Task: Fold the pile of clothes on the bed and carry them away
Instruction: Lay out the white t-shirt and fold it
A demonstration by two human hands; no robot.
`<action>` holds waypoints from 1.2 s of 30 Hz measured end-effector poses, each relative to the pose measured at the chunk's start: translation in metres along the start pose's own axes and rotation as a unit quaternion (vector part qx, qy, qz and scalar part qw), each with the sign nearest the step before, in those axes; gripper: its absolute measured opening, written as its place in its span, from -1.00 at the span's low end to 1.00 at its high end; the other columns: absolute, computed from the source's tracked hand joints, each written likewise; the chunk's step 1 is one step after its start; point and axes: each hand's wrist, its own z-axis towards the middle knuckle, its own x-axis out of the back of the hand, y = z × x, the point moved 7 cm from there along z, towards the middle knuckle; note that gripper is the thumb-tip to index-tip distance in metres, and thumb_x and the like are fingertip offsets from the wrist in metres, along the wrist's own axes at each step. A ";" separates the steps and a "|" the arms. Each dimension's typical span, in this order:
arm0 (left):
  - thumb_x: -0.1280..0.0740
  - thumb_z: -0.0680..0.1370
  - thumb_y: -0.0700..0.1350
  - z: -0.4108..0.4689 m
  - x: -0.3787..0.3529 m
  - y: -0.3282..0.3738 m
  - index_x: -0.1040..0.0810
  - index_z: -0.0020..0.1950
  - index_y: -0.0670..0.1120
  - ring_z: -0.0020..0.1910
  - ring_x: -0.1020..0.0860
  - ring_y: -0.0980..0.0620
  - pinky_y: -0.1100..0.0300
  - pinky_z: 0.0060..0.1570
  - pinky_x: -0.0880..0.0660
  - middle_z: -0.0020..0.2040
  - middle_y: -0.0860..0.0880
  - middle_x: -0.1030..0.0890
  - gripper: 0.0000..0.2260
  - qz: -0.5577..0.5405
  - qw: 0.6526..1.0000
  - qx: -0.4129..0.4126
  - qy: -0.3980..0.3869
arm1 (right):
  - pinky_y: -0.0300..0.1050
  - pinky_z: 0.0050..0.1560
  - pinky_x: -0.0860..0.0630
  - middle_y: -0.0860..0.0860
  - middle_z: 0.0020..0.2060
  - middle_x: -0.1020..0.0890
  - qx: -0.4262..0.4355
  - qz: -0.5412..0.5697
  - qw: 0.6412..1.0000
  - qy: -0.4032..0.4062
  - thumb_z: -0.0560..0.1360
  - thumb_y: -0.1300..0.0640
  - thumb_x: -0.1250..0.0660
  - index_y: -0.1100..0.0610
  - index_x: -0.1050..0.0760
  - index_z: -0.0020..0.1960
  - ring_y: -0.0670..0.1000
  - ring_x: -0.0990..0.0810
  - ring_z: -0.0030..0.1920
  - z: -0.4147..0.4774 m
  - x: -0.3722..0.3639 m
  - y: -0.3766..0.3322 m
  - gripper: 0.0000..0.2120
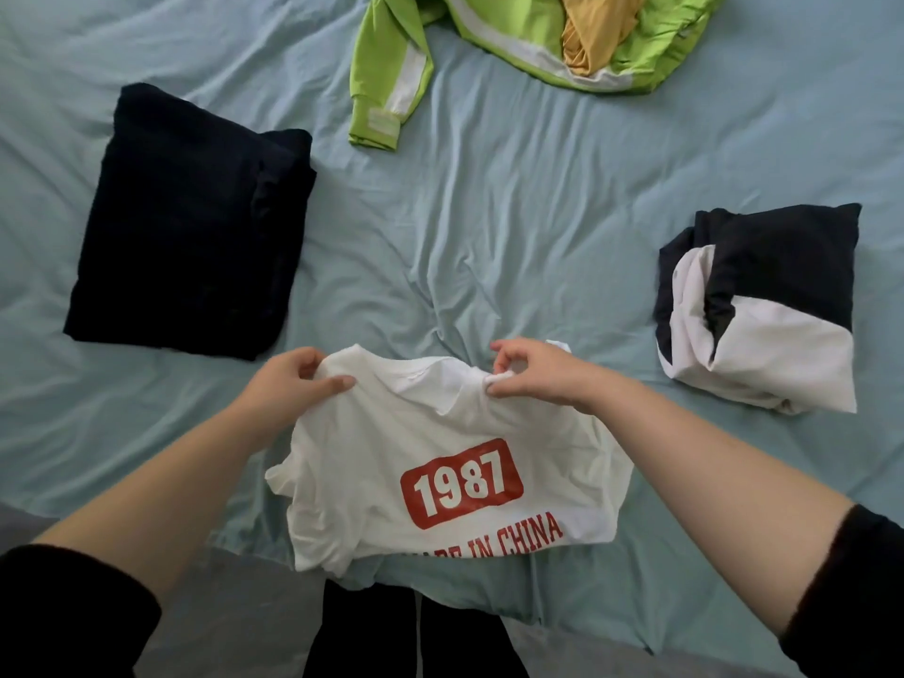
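Nearest me: two forearms, black sleeves (63,614) pushed up. Left hand (288,379) grips the white tee (440,433) at one shoulder, thumb on top. Right hand (533,374) pinches the other shoulder by the collar. The tee hangs over the near edge of the bed (489,212), print up. I judge it light, limp and not fragile, and it sags wherever unsupported. I'd hold both shoulder seams and keep it taut. Left: folded dark stack (191,222). Top centre: unfolded green jacket (386,75) with a yellow garment (597,31) in it. Right: folded black-and-white bundle (763,305).
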 end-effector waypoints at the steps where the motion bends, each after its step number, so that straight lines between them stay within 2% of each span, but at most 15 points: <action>1: -0.52 0.42 -0.06 0.001 0.003 0.007 -0.60 -0.09 -0.09 -0.18 -0.57 -0.01 0.10 -0.14 -0.51 -0.16 -0.08 -0.64 -0.82 0.000 1.000 -0.014 0.001 | -0.02 0.27 -0.37 -0.22 0.15 -0.59 0.018 0.019 0.999 0.020 0.18 -0.18 -0.40 -0.11 -0.50 -0.26 -0.08 -0.50 0.18 -0.001 0.006 -0.007 -0.78; 2: -0.52 0.42 -0.07 0.002 0.006 0.014 -0.59 -0.10 -0.11 -0.20 -0.55 -0.01 0.10 -0.15 -0.50 -0.17 -0.11 -0.62 -0.82 0.001 1.000 -0.030 0.004 | -0.07 0.16 -0.42 -0.18 0.01 -0.63 0.037 0.048 0.998 0.033 0.21 -0.09 -0.41 -0.08 -0.48 -0.28 -0.09 -0.55 0.04 0.001 0.011 -0.012 -0.83; 4: -0.52 0.43 -0.07 0.005 0.012 0.030 -0.57 -0.11 -0.13 -0.24 -0.49 0.00 0.09 -0.18 -0.44 -0.22 -0.11 -0.55 -0.80 0.007 0.998 -0.062 0.015 | -0.25 -0.16 -0.41 -0.07 -0.25 -0.56 0.077 0.066 0.993 0.062 0.30 0.15 -0.40 -0.02 -0.43 -0.27 -0.06 -0.47 -0.24 -0.002 0.024 -0.027 -0.84; 6: -0.51 0.43 -0.03 0.011 0.021 0.045 -0.56 -0.12 -0.09 -0.28 -0.46 0.04 0.14 -0.22 -0.41 -0.25 -0.04 -0.50 -0.81 0.017 0.995 -0.088 0.031 | -0.32 -0.26 -0.36 -0.01 -0.24 -0.50 0.103 0.033 0.991 0.080 0.36 0.29 -0.36 0.01 -0.46 -0.06 -0.03 -0.42 -0.25 -0.004 0.040 -0.041 -0.75; 8: -0.51 0.43 0.00 0.018 0.029 0.056 -0.57 -0.12 -0.04 -0.31 -0.45 0.09 0.21 -0.28 -0.40 -0.27 0.02 -0.49 -0.82 0.024 0.993 -0.106 0.042 | -0.22 -0.17 -0.37 0.03 -0.14 -0.49 0.091 -0.064 0.992 0.063 0.41 0.28 -0.35 0.00 -0.42 0.24 0.00 -0.45 -0.17 0.000 0.052 -0.044 -0.56; 9: -0.51 0.43 0.01 0.022 0.032 0.060 -0.57 -0.13 -0.03 -0.31 -0.45 0.10 0.23 -0.29 -0.39 -0.28 0.03 -0.49 -0.82 0.037 0.992 -0.113 0.043 | -0.18 -0.17 -0.35 0.04 -0.13 -0.48 0.073 -0.120 0.989 0.055 0.44 0.24 -0.35 0.02 -0.43 0.27 0.02 -0.44 -0.13 0.001 0.059 -0.043 -0.58; 11: -0.51 0.42 0.03 0.031 0.034 0.063 -0.56 -0.15 -0.05 -0.31 -0.46 0.08 0.21 -0.30 -0.38 -0.28 0.02 -0.50 -0.80 0.095 0.988 -0.116 0.033 | -0.15 -0.31 -0.28 0.04 -0.24 -0.48 0.020 -0.209 0.976 0.049 0.48 0.13 -0.36 0.10 -0.51 -0.05 0.06 -0.44 -0.16 0.004 0.073 -0.033 -0.92; 12: -0.51 0.42 0.04 0.036 0.032 0.061 -0.56 -0.16 -0.07 -0.31 -0.45 0.06 0.18 -0.29 -0.37 -0.29 0.00 -0.50 -0.78 0.129 0.985 -0.110 0.022 | -0.13 -0.35 -0.24 0.04 -0.32 -0.46 0.000 -0.226 0.973 0.047 0.48 0.05 -0.37 0.13 -0.46 -0.22 0.07 -0.43 -0.22 0.007 0.078 -0.025 -0.81; 14: -0.50 0.43 0.07 0.047 0.027 0.052 -0.58 -0.17 -0.09 -0.28 -0.45 0.03 0.17 -0.28 -0.35 -0.28 -0.01 -0.49 -0.75 0.181 0.980 -0.083 -0.010 | -0.10 -0.36 -0.23 0.04 -0.40 -0.43 -0.041 -0.233 0.971 0.039 0.47 -0.07 -0.38 0.13 -0.37 -0.36 0.06 -0.40 -0.29 0.010 0.086 -0.008 -0.63; 16: -0.48 0.45 0.04 0.058 0.022 0.040 -0.60 -0.12 -0.10 -0.22 -0.47 0.01 0.18 -0.26 -0.36 -0.24 -0.02 -0.52 -0.78 0.217 0.974 -0.048 -0.045 | -0.09 -0.33 -0.25 0.00 -0.38 -0.44 -0.056 -0.227 0.972 0.027 0.43 -0.09 -0.42 0.10 -0.37 -0.35 0.03 -0.40 -0.30 0.014 0.088 0.008 -0.64; 21: -0.41 0.51 -0.17 0.085 0.018 0.015 -0.62 0.06 -0.17 -0.11 -0.54 -0.02 0.21 -0.11 -0.39 -0.10 -0.08 -0.62 -0.85 0.273 0.956 -0.015 -0.106 | -0.15 -0.30 -0.33 -0.01 -0.23 -0.52 -0.103 -0.181 0.978 0.009 0.45 0.05 -0.41 0.07 -0.46 -0.20 -0.01 -0.47 -0.23 0.023 0.101 0.056 -0.84; 25: -0.35 0.55 -0.18 0.110 0.025 0.035 -0.63 0.06 -0.16 -0.10 -0.51 -0.05 0.20 -0.09 -0.35 -0.06 -0.11 -0.62 -0.86 0.237 0.970 -0.058 0.001 | -0.12 -0.39 -0.23 -0.03 -0.34 -0.47 -0.088 -0.200 0.967 0.133 0.49 -0.02 -0.35 0.05 -0.35 -0.31 0.03 -0.45 -0.28 0.033 0.121 0.065 -0.72; 30: -0.26 0.57 -0.19 0.153 0.046 0.111 -0.60 0.09 -0.16 0.04 -0.52 -0.16 0.13 -0.04 -0.37 0.04 -0.17 -0.60 -0.83 0.245 0.956 -0.134 0.088 | -0.09 -0.35 -0.24 -0.02 -0.32 -0.46 -0.083 -0.216 0.936 0.266 0.53 -0.03 -0.27 0.06 -0.29 -0.32 0.13 -0.48 -0.19 0.042 0.173 0.038 -0.68; 34: -0.17 0.61 -0.20 0.182 0.074 0.193 -0.57 0.21 -0.13 0.14 -0.49 -0.21 0.07 0.01 -0.37 0.18 -0.21 -0.57 -0.75 0.276 0.937 -0.172 0.129 | -0.06 -0.24 -0.32 0.16 -0.12 -0.56 -0.061 -0.198 0.922 0.327 0.55 0.09 -0.25 0.13 -0.41 -0.15 0.19 -0.51 -0.10 0.049 0.239 -0.006 -0.85; 36: -0.15 0.60 -0.24 0.193 0.087 0.232 -0.56 0.23 -0.14 0.17 -0.49 -0.25 0.04 0.04 -0.40 0.20 -0.24 -0.56 -0.72 0.276 0.929 -0.191 0.158 | -0.03 -0.15 -0.43 0.24 -0.03 -0.58 -0.060 -0.161 0.908 0.381 0.56 0.14 -0.22 0.20 -0.46 -0.05 0.23 -0.56 -0.03 0.051 0.273 -0.027 -0.88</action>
